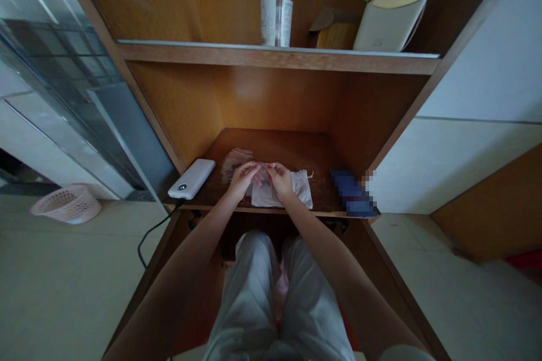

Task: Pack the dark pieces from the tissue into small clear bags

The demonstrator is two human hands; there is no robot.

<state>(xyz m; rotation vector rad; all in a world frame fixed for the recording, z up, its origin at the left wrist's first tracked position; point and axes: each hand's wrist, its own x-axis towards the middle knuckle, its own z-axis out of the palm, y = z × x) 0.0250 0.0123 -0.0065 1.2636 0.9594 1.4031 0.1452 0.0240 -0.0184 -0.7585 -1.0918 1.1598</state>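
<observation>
Over the desk, my left hand (244,176) and my right hand (278,178) are close together, fingers pinched along the top edge of a small clear plastic bag (261,174). The bag is thin and see-through, so its outline is hard to make out. Beneath and to the right of it lies a white drawstring pouch (301,189), flat, with a short cord at its right side. Just left of my left hand is a pile of clear plastic bags (234,161), partly overlapping.
A white power bank (192,179) with a black cable lies at the desk's left edge. A blurred-out phone-like object (352,193) is on the right. The upper shelf (237,55) holds a clear bottle (276,8) and a cream case (389,21). A basket (68,203) stands on the floor.
</observation>
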